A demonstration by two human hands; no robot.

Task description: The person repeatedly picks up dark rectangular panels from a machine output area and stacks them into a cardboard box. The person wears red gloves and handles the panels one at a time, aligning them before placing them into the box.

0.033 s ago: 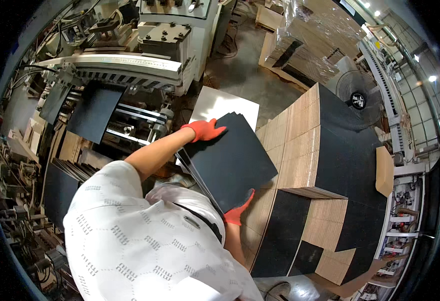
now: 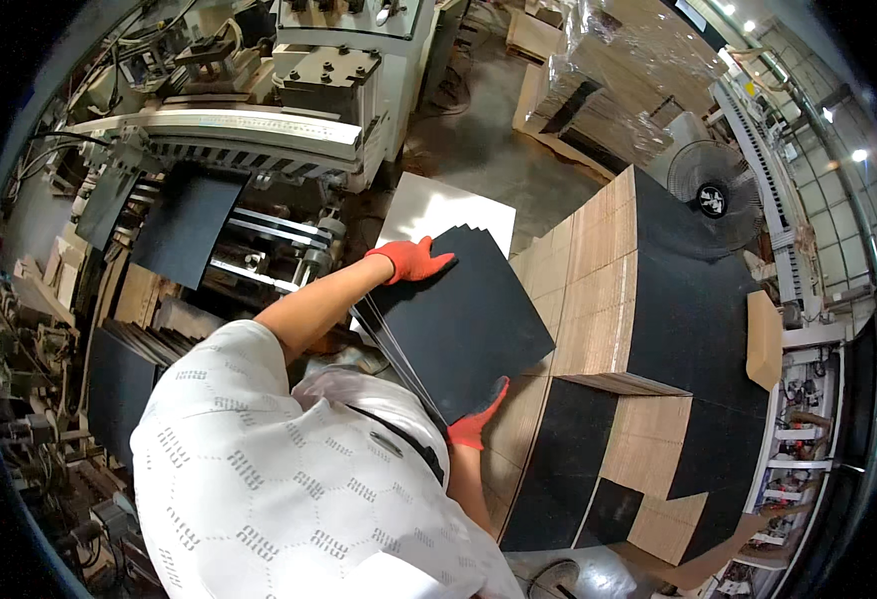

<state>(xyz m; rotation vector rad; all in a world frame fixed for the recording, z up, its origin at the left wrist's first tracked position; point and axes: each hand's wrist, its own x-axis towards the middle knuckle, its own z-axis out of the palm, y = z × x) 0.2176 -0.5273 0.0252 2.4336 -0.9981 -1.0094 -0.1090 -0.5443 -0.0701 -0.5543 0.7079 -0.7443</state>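
Barely any shift! Left hand [image 2: 414, 262] grips black board stack [image 2: 478, 324] at eleven o'clock, right hand [image 2: 474, 424] gripping at six: opposed, likely steadying loose layers.

The grey floor [image 2: 488, 130] apparently bears board stacks [image 2: 598, 290].

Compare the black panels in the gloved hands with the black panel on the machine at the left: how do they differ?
The held black panels form a stack with several staggered edges; the machine panel shows one broad face. The held black panels are gripped by the left hand and right hand; the machine panel has no hand on it. Both have dark, flat faces.
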